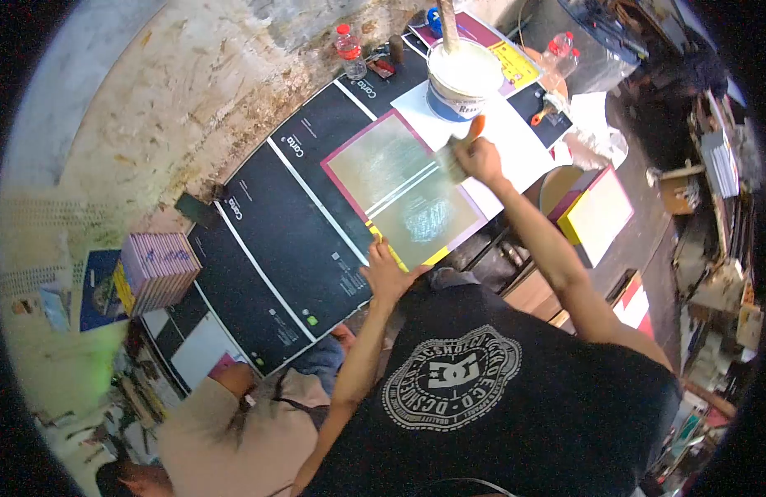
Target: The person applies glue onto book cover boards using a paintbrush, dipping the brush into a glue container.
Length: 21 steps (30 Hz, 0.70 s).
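My right hand is closed around a brush; its orange handle sticks up past my fingers, and its blurred bristles touch a book cover sheet. The sheet has maroon and yellow edges, greyish-green panels and pale lines across its middle. A wet, shiny patch shows on the nearer panel. My left hand lies on the yellow near edge with its fingers spread. Beyond my right hand stands a white bucket of pale paste with a stick in it, resting on white paper.
Black "Carta" sheeting covers the table. A bottle stands by the wall. A book stack is at left, and another yellow-edged stack at right. A person in a beige top works close on the left.
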Each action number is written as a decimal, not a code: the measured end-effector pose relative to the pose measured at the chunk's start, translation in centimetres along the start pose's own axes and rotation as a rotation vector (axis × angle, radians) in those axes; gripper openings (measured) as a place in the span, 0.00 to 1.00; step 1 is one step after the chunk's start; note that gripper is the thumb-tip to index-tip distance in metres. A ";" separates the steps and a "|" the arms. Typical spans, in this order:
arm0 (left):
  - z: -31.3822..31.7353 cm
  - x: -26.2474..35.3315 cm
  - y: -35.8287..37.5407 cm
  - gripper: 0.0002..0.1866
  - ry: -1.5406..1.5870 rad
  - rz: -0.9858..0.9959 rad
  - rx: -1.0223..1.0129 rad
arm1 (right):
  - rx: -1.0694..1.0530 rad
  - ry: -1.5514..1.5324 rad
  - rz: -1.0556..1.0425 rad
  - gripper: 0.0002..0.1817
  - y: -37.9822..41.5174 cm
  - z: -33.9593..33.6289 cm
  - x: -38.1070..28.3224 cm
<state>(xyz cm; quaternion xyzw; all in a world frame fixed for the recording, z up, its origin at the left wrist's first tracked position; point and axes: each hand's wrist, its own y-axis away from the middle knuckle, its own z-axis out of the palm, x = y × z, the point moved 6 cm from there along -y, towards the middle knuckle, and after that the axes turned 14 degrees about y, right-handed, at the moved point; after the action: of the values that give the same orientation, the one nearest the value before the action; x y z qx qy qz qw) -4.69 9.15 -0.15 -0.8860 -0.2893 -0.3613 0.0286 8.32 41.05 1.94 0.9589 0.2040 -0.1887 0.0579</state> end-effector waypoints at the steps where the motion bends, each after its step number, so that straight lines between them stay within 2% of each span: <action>1: 0.2 0.0 0.1 0.67 -0.002 0.008 0.006 | 0.142 -0.001 -0.047 0.23 0.9 -2.7 -1.1; 2: 0.4 0.0 -0.1 0.67 0.004 0.015 0.014 | 0.287 0.006 -0.097 0.24 2.1 -5.6 -2.3; 3: 0.6 0.0 -0.2 0.66 -0.008 0.020 0.024 | 0.131 -0.236 0.046 0.23 2.7 -3.5 -1.5; 4: 0.8 0.0 -0.3 0.66 0.032 0.054 0.045 | 0.186 -0.236 0.013 0.22 4.2 -0.7 -2.1; 5: 0.9 -0.2 -0.3 0.66 0.070 0.086 0.065 | 0.173 -0.396 -0.085 0.23 7.2 -0.6 -5.2; 6: 1.0 -0.4 -0.2 0.65 0.105 0.119 0.085 | -0.002 -0.241 -0.134 0.22 9.6 0.7 -7.2; 8: 0.9 -0.1 -0.6 0.64 0.077 0.121 0.072 | 0.005 -0.172 -0.274 0.21 12.9 2.8 -7.4; 10: -0.2 1.4 -0.3 0.63 -0.046 0.051 0.007 | -0.159 -0.247 0.163 0.20 13.3 -1.6 -2.5; 11: -0.2 1.5 -0.3 0.61 -0.044 -0.022 -0.037 | -0.014 -0.163 0.092 0.18 12.4 -2.0 1.9; 12: 0.3 1.0 -0.1 0.62 -0.007 0.011 -0.016 | 0.122 -0.077 0.021 0.17 12.0 -2.0 4.9; 14: 1.5 -0.8 -0.1 0.63 0.068 0.085 0.030 | 0.166 -0.026 0.111 0.15 12.6 -8.2 4.1; 15: 1.8 -1.1 -0.2 0.65 0.066 0.034 -0.034 | 0.273 -0.109 0.065 0.13 12.8 -8.2 3.2; 16: 1.6 -0.9 0.0 0.65 0.047 0.010 -0.078 | 0.214 -0.228 0.103 0.12 13.3 -8.8 0.6; 17: 1.3 -0.7 0.0 0.66 0.024 -0.011 -0.123 | 0.229 -0.245 0.029 0.10 14.1 -8.0 -1.7; 19: 0.9 -0.3 -0.2 0.66 -0.040 -0.027 -0.204 | 0.172 -0.281 -0.136 0.14 16.1 -3.9 -5.3; 20: 1.0 -0.3 -0.1 0.66 -0.049 -0.012 -0.196 | 0.009 -0.232 -0.198 0.15 16.5 -1.3 -6.5; 21: 1.1 -0.5 -0.1 0.66 -0.057 0.007 -0.187 | 0.060 -0.100 -0.209 0.16 16.6 -0.5 -5.5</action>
<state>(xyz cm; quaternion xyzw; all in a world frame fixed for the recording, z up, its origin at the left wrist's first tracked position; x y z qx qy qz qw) -4.32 9.28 -1.33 -0.8957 -0.2521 -0.3612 -0.0613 10.76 23.99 5.12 0.9231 0.2941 -0.2471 0.0193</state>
